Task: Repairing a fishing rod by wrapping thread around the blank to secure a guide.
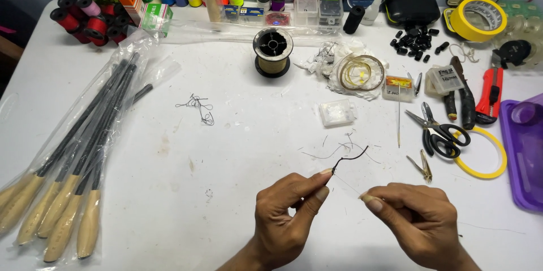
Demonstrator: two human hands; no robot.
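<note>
My left hand (287, 214) pinches a short piece of black cord (349, 159) between thumb and forefinger; the cord curls up and to the right. My right hand (414, 217) pinches a thin clear line (346, 183) that runs from the cord's lower end to its fingertips. Both hands hover low over the white table (226, 152), near its front edge. Loose thread scraps (339, 147) lie just beyond the cord.
Bagged rods with cork handles (68, 169) lie at left. A line spool (272, 51) stands at the back centre. Scissors (438, 130), nail clippers (422, 164), pliers (464, 98), a needle (399, 118), a yellow ring (481, 152) and a purple tray (523, 152) sit at right. Thread spools (90, 19) at back left.
</note>
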